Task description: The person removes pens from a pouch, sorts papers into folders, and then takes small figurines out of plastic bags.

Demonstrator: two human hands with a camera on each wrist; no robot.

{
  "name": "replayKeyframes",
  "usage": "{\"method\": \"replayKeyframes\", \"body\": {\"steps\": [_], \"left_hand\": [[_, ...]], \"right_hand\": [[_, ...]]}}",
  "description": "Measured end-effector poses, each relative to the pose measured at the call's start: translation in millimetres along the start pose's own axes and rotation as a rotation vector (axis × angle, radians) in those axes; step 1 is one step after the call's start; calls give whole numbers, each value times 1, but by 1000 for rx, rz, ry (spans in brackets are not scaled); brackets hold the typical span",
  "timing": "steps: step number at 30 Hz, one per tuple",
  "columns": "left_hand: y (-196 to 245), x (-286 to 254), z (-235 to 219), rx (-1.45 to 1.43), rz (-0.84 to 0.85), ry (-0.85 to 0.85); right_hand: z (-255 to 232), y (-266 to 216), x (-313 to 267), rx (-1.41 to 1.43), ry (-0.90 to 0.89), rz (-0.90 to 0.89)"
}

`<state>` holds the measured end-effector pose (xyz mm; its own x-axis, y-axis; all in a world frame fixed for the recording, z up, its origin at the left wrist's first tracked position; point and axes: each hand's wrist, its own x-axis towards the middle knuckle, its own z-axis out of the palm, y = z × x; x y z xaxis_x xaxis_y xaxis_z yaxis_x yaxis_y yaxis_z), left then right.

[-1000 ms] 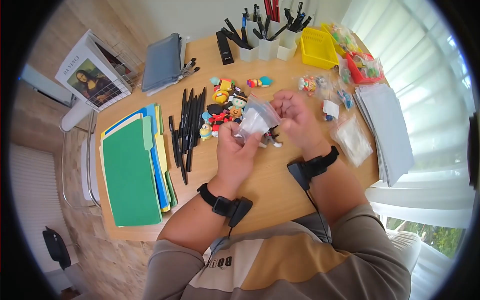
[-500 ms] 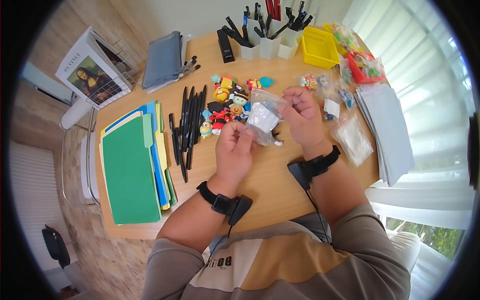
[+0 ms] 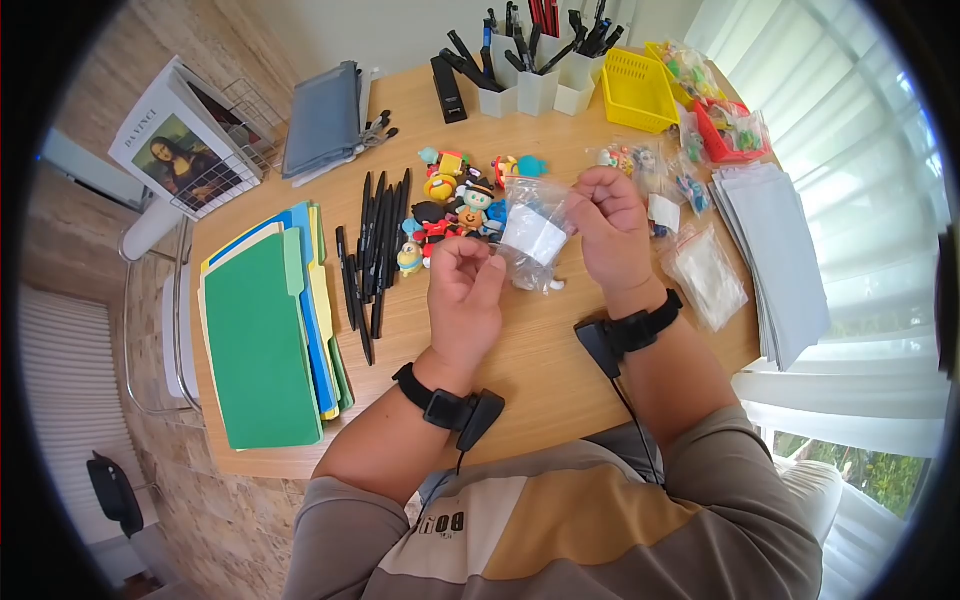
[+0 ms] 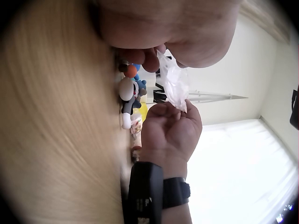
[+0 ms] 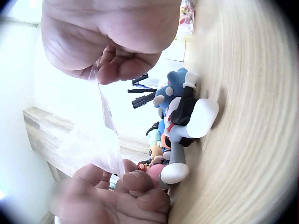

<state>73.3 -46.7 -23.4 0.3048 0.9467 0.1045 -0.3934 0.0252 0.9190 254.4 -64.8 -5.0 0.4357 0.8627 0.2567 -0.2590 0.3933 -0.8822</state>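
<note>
A clear zip bag point(image 3: 535, 235) with a white paper-like piece inside hangs between my two hands above the table. My right hand point(image 3: 613, 235) pinches its upper right edge between thumb and fingers. At the lower left corner, my left hand point(image 3: 466, 295) pinches the plastic with thumb and fingertips. The right wrist view shows the bag point(image 5: 100, 140) stretched between both hands. Just behind it lies a pile of small toy figures point(image 3: 473, 200). One grey, black and white figure point(image 5: 180, 126) lies on the table beneath the bag.
Black pens point(image 3: 376, 240) lie left of the figures, beside a green folder point(image 3: 262, 345). At the back stand white pen holders point(image 3: 537, 92), a yellow basket point(image 3: 638, 92) and a red basket point(image 3: 708, 132). Bagged figures, flat plastic bags point(image 3: 706, 278) and grey envelopes point(image 3: 770, 260) lie on the right.
The bag has swung more upright and its white insert now faces the camera. My right hand has shifted slightly right; my left fingers have slid toward the bag's lower corner.
</note>
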Motion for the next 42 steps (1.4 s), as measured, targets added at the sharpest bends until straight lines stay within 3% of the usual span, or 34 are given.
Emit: {"method": "replayKeyframes", "body": {"steps": [2, 3, 5, 7, 8, 10, 13, 16, 19, 23, 25, 28, 42], "left_hand": [[-5, 0, -4, 24, 62, -50], [-4, 0, -4, 24, 61, -51], [-3, 0, -4, 3, -18, -166], [0, 0, -6, 11, -51, -178], [2, -1, -6, 19, -85, -189], [9, 0, -5, -53, -55, -235], [12, 0, -3, -171, -67, -290], [10, -1, 0, -205, -119, -268], [13, -2, -1, -215, -183, -250], [13, -1, -7, -279, -275, -303], [11, -2, -5, -284, -260, -289], [6, -1, -4, -306, -249, -272], [5, 0, -3, -365, -226, -281]], "right_hand": [[-1, 1, -1, -36, 0, -4], [-3, 2, 0, 12, -84, -11], [-4, 0, -1, 59, -168, -19], [3, -13, -5, 239, -355, 159], [3, -12, -6, 240, -356, 159], [2, -11, -8, 84, -523, 153], [4, -17, -10, -64, -579, 170], [4, -11, -9, -135, -563, 76], [6, -12, -10, -202, -457, 158], [9, -7, -9, -94, -388, 100], [11, -16, -10, -96, -480, 247], [7, -7, -9, -169, -504, 143], [6, -2, -10, -125, -450, 86]]}}
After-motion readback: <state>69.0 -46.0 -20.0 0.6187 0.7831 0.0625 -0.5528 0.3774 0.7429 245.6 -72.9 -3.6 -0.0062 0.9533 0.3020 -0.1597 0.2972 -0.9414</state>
